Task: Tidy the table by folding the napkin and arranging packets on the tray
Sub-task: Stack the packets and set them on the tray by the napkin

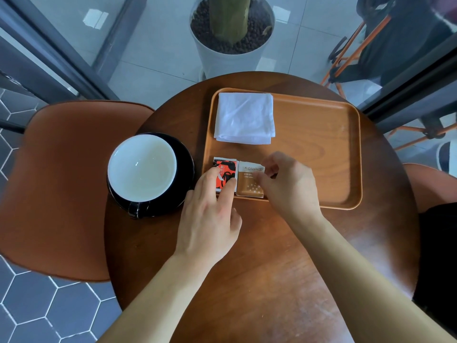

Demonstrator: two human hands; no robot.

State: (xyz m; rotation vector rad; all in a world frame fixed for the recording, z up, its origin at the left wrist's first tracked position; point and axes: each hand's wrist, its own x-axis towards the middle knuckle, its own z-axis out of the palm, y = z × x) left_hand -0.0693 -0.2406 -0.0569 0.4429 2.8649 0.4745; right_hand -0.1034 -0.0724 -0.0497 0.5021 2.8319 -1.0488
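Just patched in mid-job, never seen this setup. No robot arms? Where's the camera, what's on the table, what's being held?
No machine: a person works bare-handed, and the one picture comes from a head-worn camera looking down. The round table carries a wooden tray with a folded white napkin and two packets side by side at its near left corner. The left hand presses straight fingers on the red-and-black packet; the right hand pinches the brown packet at its edge. A cup on a dark saucer stands left of the tray.

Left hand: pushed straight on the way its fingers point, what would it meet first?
The left hand touches the red-and-black packet; beyond it, probably the folded white napkin on the orange tray.
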